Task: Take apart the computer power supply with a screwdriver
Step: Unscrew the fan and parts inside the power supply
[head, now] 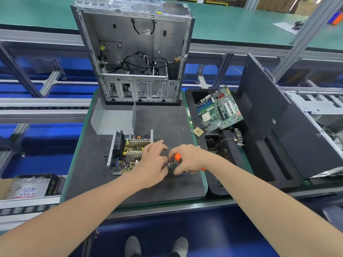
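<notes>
Lying open on the dark mat (167,117), the power supply (128,153) is steadied by the left hand (152,162), fingers pinching its cable bundle (169,165), apparently clearing it; the orange-handled screwdriver (178,158) is clenched in the right hand (187,158).

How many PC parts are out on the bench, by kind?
Case: 1
Opened power supply: 1
Loose metal cover: 1
Motherboard: 1
CPU chip: 1
Screwdriver (right hand): 1
Total: 6
</notes>
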